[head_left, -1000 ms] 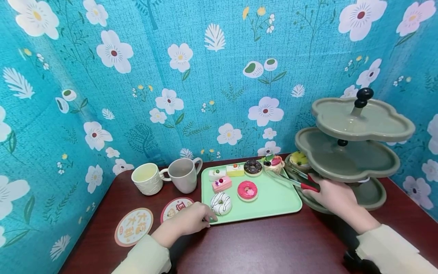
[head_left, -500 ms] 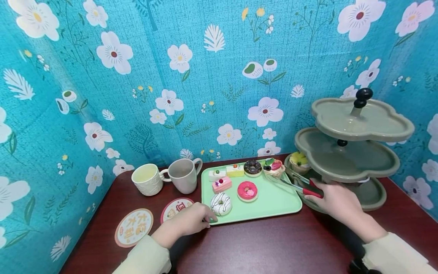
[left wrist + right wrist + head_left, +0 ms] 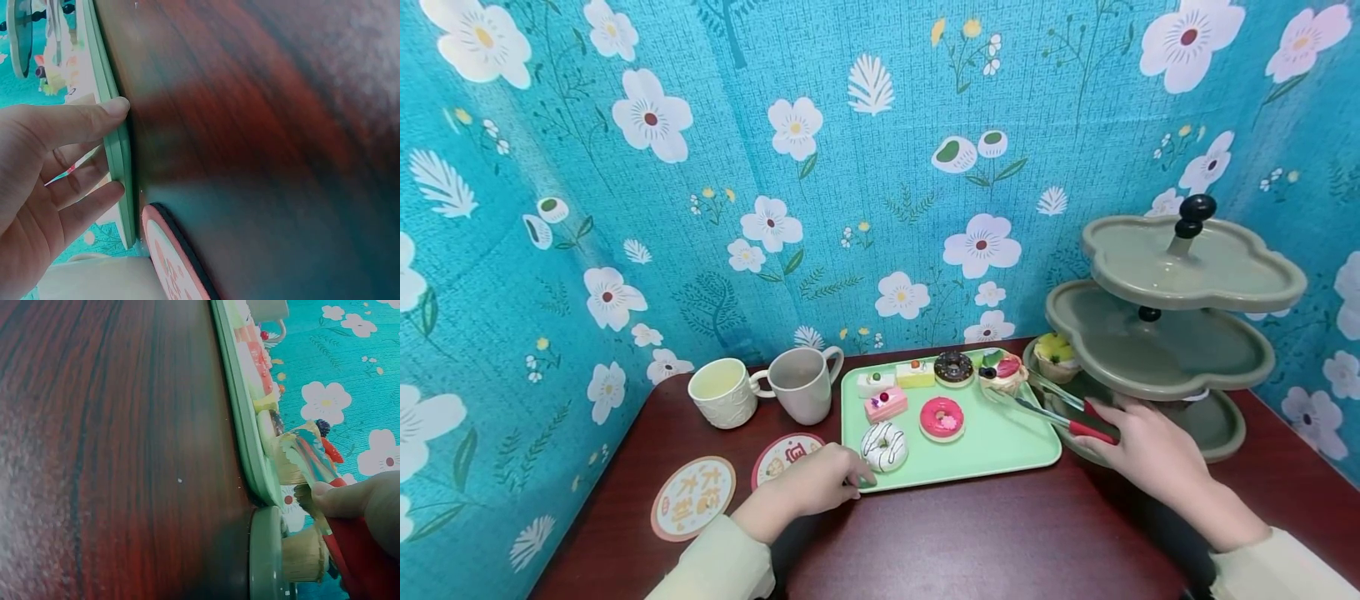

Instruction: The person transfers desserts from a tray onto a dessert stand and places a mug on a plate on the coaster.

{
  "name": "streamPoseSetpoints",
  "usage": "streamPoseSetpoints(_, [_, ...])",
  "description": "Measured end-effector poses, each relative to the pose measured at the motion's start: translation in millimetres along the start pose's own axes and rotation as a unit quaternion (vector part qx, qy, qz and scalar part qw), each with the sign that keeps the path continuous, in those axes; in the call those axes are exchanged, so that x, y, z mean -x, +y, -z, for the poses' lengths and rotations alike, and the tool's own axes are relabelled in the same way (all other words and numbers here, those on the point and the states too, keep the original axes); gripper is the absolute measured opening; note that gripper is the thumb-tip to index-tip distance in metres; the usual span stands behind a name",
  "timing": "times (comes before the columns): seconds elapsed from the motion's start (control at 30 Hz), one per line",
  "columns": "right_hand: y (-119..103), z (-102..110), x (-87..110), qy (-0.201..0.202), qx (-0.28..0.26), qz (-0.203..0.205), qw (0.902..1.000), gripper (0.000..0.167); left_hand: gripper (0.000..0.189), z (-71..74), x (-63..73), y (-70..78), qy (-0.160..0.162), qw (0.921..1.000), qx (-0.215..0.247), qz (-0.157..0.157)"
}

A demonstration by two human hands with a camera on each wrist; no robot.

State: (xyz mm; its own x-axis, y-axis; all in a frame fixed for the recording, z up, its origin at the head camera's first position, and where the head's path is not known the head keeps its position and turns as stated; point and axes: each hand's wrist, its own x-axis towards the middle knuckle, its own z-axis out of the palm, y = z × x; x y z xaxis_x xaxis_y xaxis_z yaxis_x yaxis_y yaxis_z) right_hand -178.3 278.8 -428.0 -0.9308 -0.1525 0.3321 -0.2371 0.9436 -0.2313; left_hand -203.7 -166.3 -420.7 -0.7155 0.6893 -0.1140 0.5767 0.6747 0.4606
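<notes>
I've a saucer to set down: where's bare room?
Bare table lies before the tray, between left hand and right hand. The tray is bare right of the pink donut, in front of the tongs. The stand's top tier is bare around its knob. Crowded: tray's left and back, with pastries; left of it, mugs and coasters.

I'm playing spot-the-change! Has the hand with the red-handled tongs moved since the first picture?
Yes. In the head view, the right hand has shifted slightly rightward and downward in the picture, judged against the tiered stand.
</notes>
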Motion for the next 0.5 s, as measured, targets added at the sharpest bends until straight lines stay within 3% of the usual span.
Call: streamPoseSetpoints(0.5, [3.8,14.5,18.6,0.004,0.01,-0.023,0.9997,0.072,0.023,1.7,-0.2,0.1,-0.004,1.0,0.0,0.0])
